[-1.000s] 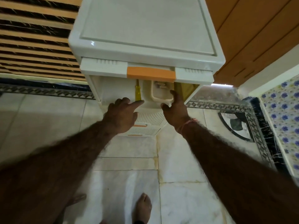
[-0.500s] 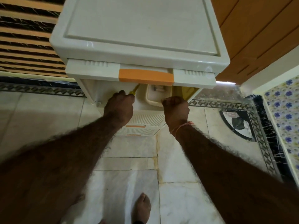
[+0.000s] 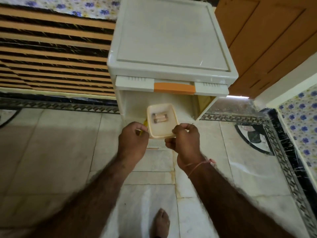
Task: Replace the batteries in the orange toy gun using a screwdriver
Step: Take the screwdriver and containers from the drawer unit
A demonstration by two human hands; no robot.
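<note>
From the head camera, looking down, a white plastic drawer cabinet (image 3: 171, 40) stands on a pale tiled floor (image 3: 51, 152). Its top drawer (image 3: 171, 86) has an orange handle (image 3: 174, 88) in the middle of its front edge. The drawer is pulled out toward the person.

The right hand (image 3: 186, 140) holds a small cream box (image 3: 162, 121) just in front of the open drawer. Its fingers (image 3: 178, 130) are curled and pinch the near right corner of the box. Two batteries (image 3: 159, 117) lie side by side inside the box, near its far edge.

The left hand (image 3: 133, 140) is just beside the left edge of the box. Its fingers (image 3: 141, 133) are curled tight around a yellow screwdriver (image 3: 145, 123). Only a small yellow bit sticks out above the hand, so the rest of the tool is hidden.

A thin reddish thread (image 3: 199, 166) is tied around the right wrist. A bare foot (image 3: 161, 222) stands on the floor at the bottom edge of the picture. A striped orange and black wall (image 3: 51, 57) is to the left of the cabinet, and a brown wooden door (image 3: 274, 40) is to the right. The orange toy gun cannot be seen in this view.
</note>
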